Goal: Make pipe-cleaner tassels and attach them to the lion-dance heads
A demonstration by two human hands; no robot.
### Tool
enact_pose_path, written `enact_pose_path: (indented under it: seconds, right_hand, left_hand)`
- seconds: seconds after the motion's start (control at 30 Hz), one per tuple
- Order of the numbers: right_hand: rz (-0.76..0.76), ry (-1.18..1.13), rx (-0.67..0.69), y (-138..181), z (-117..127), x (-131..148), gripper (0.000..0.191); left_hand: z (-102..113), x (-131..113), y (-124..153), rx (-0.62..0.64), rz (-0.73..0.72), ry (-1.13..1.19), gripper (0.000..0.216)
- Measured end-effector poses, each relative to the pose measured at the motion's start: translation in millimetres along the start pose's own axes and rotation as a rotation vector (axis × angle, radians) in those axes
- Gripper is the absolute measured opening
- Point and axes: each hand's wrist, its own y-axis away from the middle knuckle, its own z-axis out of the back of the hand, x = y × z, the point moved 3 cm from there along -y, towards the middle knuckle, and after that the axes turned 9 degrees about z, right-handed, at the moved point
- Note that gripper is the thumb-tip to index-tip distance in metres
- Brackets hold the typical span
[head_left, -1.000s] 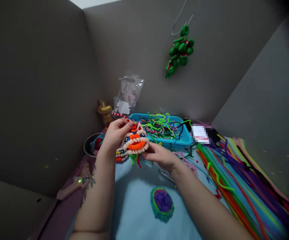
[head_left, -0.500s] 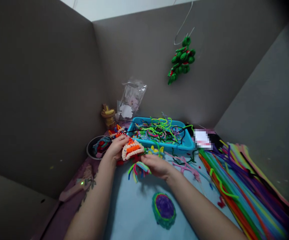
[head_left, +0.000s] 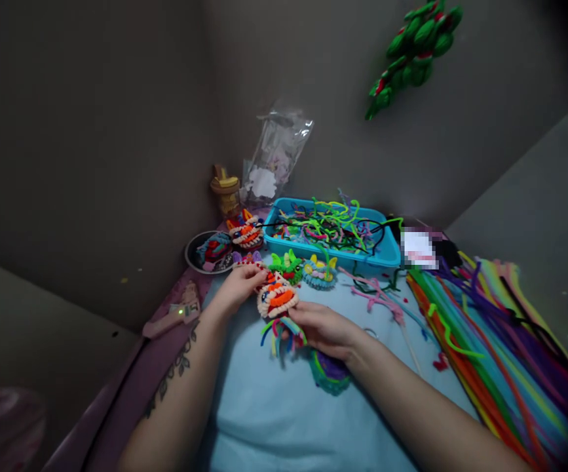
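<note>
Left hand (head_left: 238, 288): thumb and fingertips pinched together at the top of the fuzzy face (head_left: 278, 298); exact contact point hard to make out, dim and soft there. Right hand (head_left: 323, 326): thumb at its lower edge, fingers curled beneath, gripping it. Face sits above the blue cloth (head_left: 274, 419), on the near side of the blue tray (head_left: 372, 255). Cream border, orange mouth, multicolour strands (head_left: 291, 330) hanging below.

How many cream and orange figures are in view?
2: the held figure, between left hand and right hand; the rear figure, between the bowl and blue tray. Others may be hidden.
</note>
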Motion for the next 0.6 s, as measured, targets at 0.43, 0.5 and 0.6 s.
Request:
enact_pose_path:
  seconds: [0.43, 0.5, 0.6]
  right_hand:
    - [0.121, 0.388, 0.029, 16.3, 20.9, 9.3, 0.046]
    - [0.209, 0.428, 0.075, 19.4, 18.8, 11.2, 0.048]
    - [0.292, 0.476, 0.037, 23.9, 18.3, 13.4, 0.049]
  left_hand:
    - [-28.0, 43.1, 104.1, -0.277, -0.255, -0.343, 0.028]
    - [-37.6, 53.1, 111.1, -0.3, -0.261, -0.297, 0.03]
    - [-44.2, 59.0, 115.2, -0.335, -0.242, -0.23, 0.027]
